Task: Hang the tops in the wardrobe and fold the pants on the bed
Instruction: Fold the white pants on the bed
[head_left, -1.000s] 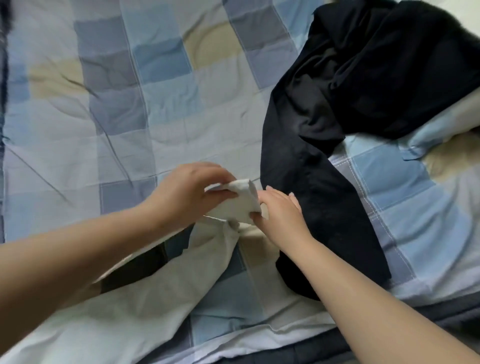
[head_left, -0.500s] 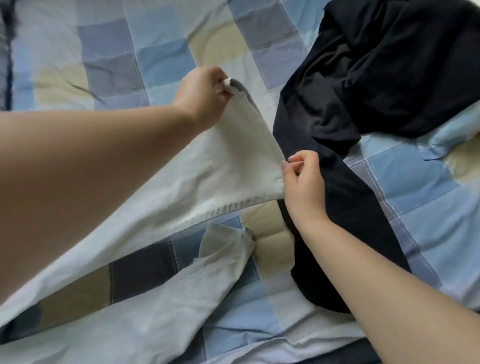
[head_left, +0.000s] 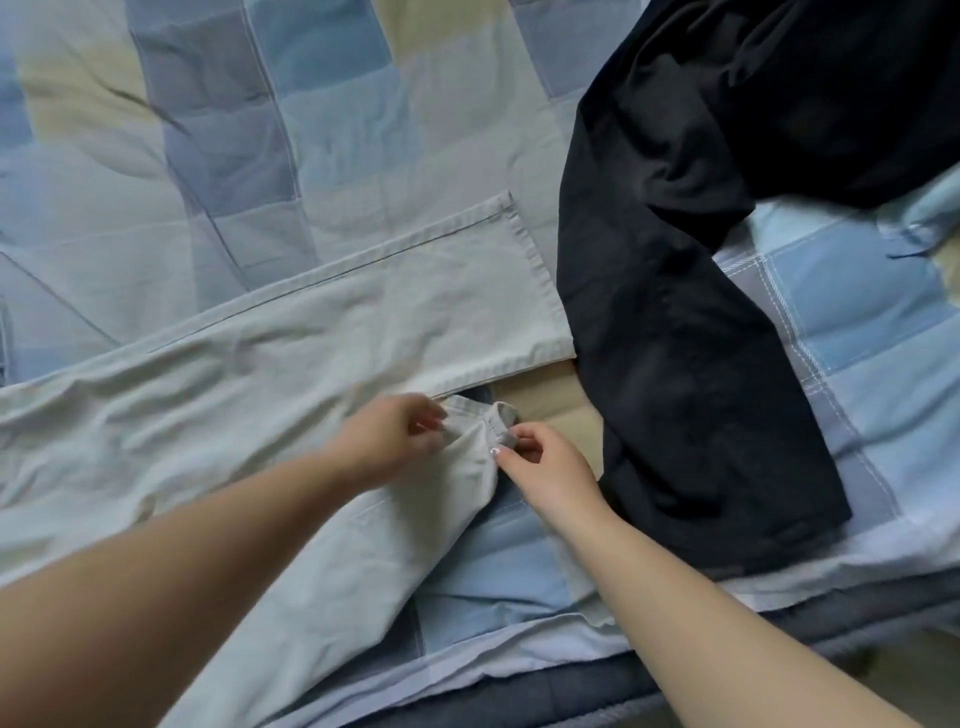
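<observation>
- Pale pants (head_left: 322, 353) lie across the left and centre of the frame on the patchwork quilt (head_left: 332, 135). Far leg is flat, hem (head_left: 535, 270) pointing right and touching the edge of the dark garment (head_left: 675, 312). Near leg runs from bottom left toward centre, with its cuff (head_left: 483, 421) bunched.
- Left hand (head_left: 389, 441): fingers curled, pinching the left side of the bunched cuff.
- Right hand (head_left: 545, 467): thumb and forefinger pinching the cuff's right corner.
- Step, as I read it: spreading the near cuff so that leg can go flat on or beside the far one, before folding.
- Handling: light woven cloth, limp, creases easily, not slippery or fragile. It won't hold shape, so it needs tension between two points.
- Best hold: the stitched hem corners, which are the stiffest part. Pull apart, then lay down and smooth.
- Risk: near leg is wrinkled mid-length; dragging by the cuff alone may leave it twisted.
- Dark garment fills the upper right, crumpled. Can't tell whether it's a top or pants.
</observation>
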